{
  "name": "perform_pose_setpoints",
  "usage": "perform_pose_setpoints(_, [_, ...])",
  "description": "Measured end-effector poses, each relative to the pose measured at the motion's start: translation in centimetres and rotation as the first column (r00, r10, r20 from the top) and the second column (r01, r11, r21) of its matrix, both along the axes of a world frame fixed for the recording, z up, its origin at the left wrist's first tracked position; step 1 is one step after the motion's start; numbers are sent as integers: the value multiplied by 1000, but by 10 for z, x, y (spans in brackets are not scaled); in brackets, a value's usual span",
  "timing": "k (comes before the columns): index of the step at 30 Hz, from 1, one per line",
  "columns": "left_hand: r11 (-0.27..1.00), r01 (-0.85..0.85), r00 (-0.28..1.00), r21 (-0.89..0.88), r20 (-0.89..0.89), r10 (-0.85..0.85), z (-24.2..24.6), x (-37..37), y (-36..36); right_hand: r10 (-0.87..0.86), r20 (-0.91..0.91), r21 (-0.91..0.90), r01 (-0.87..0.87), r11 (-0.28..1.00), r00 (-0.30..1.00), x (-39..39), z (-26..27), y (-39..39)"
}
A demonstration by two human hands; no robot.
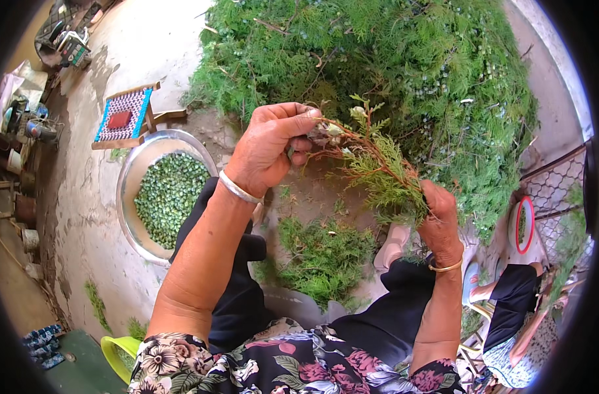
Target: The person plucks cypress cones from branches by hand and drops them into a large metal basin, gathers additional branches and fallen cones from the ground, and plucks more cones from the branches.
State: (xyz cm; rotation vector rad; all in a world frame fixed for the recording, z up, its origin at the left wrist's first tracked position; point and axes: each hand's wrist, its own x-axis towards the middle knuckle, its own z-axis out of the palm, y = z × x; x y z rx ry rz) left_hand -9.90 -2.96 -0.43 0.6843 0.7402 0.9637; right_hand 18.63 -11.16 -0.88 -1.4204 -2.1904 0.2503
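Note:
My right hand (438,216) grips the lower end of a conifer sprig (388,170) with green scale leaves and reddish-brown stems. At the sprig's other end, the thumb and fingers of my left hand (279,138) are closed on its tip and some pale green cones. To the left of my left hand, a wide metal basin (123,197) holds many small green cones. A large heap of cut conifer branches (358,59) lies in front of me. A smaller pile of green sprigs (329,256) rests on the ground between my feet.
A wooden stool with a woven seat (132,115) stands beside the basin, a red object on it. At the right sits another person (516,315), near a red-rimmed container (525,224) and a wire mesh panel (558,192). A yellow-green container (113,352) is at lower left.

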Motion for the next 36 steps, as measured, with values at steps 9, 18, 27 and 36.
perform_pose_setpoints(9, [994, 74, 995, -78, 77, -68, 6, 0, -5, 21, 12, -50, -21, 999, 1000, -2, 1, 0])
perform_pose_setpoints(18, [840, 76, 660, 537, -659, 361, 3, -14, 2, 52, 59, -26, -50, 998, 997, 3, 2, 0])
perform_pose_setpoints(27, [877, -462, 875, 134, -93, 475, 0, -85, 22, -110, -6, 37, 110, 993, 994, 24, -3, 0])
perform_pose_setpoints(36, [976, -186, 930, -117, 300, 213, 9, -47, 20, -61, -21, 22, 62, 998, 998, 14, -5, 3])
